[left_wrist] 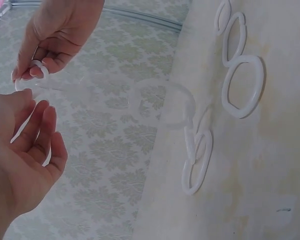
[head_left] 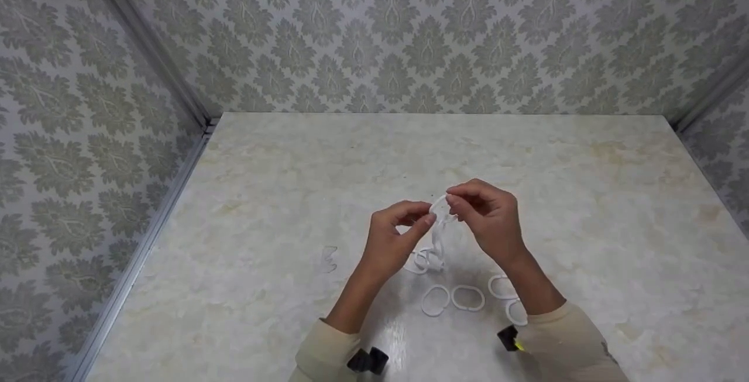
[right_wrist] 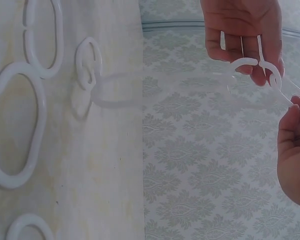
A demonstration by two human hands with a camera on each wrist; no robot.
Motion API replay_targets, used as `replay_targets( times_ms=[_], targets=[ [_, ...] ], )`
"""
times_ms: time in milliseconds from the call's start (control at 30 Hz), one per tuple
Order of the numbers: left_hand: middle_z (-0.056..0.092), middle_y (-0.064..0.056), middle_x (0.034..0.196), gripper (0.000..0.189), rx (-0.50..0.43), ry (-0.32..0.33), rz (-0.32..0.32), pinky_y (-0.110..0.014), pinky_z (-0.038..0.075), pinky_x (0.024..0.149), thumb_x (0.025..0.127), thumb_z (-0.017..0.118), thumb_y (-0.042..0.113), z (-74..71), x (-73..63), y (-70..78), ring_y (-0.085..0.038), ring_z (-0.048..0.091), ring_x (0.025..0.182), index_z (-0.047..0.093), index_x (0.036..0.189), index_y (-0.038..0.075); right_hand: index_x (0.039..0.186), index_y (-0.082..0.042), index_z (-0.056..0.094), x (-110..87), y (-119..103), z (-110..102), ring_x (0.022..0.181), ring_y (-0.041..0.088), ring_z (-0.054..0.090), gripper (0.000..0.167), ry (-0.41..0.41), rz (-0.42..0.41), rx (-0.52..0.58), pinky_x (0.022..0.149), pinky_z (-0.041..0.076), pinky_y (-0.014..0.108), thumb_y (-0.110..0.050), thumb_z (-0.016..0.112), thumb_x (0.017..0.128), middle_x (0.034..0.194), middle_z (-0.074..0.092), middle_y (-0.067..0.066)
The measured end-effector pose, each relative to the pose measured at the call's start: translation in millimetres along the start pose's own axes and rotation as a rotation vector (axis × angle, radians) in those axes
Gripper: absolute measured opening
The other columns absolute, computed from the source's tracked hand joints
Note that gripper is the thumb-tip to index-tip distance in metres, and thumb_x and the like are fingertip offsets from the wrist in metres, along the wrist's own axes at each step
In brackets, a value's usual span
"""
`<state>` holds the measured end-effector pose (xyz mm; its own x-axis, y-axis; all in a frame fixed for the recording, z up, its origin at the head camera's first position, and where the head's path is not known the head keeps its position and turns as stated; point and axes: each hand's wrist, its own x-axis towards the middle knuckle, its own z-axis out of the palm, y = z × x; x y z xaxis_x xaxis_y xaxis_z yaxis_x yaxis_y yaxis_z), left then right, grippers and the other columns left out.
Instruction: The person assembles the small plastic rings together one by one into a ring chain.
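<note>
Three leaf-patterned walls [head_left: 395, 25] surround a pale marbled table [head_left: 281, 165] bearing white rings [left_wrist: 260, 82].

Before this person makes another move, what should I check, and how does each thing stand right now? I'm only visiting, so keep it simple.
1. Left grip secure: ok, it pinches the top of the white ring chain.
2. Right grip secure: ok, it pinches the chain's top too.
3. Chain's lower end supported: ok, it rests on the tabletop.
4. Top rings fully hooked together: cannot tell, they are small and partly covered.
5. Every ring on the chain: not ok, at least four loose white rings lie nearby.
6. Small clear piece away from the chain: ok, it lies apart.
</note>
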<state>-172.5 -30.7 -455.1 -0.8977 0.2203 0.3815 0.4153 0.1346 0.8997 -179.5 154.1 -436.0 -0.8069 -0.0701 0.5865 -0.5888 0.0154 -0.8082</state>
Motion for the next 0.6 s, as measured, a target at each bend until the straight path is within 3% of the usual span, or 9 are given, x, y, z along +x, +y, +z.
replay_targets(
  times_ms=[167,367,600],
  targets=[
    [0.079,-0.011,0.101,0.018,-0.015,-0.009,-0.005,-0.024,0.058,0.081,0.096,0.069,0.013,0.5,1.2,1.3,-0.013,0.07,0.086,0.076,0.11,0.003,0.096,0.011,0.072,-0.4,-0.3,0.3,0.065,0.011,0.065,0.008,-0.013,0.024,-0.007,0.059,0.053,0.017,0.012,0.067,0.089,0.081,0.07,-0.008],
    [0.078,-0.017,0.101,0.02,-0.044,-0.038,-0.018,-0.022,0.058,0.081,0.097,0.068,0.012,-0.3,1.4,2.0,-0.015,0.07,0.083,0.076,0.11,0.0,0.096,0.012,0.071,-0.8,-0.7,1.2,0.067,0.003,0.064,0.008,-0.027,0.039,-0.006,0.059,0.053,0.016,0.012,0.067,0.089,0.082,0.069,-0.012],
    [0.078,-0.017,0.098,0.018,-0.043,-0.028,-0.034,-0.022,0.058,0.081,0.096,0.07,0.012,-0.9,0.5,2.0,-0.019,0.073,0.083,0.077,0.107,0.0,0.097,0.011,0.071,-1.6,1.6,1.9,0.07,0.004,0.065,0.01,-0.036,0.051,0.032,0.064,0.055,0.016,0.013,0.067,0.088,0.083,0.071,-0.011]
  ],
)
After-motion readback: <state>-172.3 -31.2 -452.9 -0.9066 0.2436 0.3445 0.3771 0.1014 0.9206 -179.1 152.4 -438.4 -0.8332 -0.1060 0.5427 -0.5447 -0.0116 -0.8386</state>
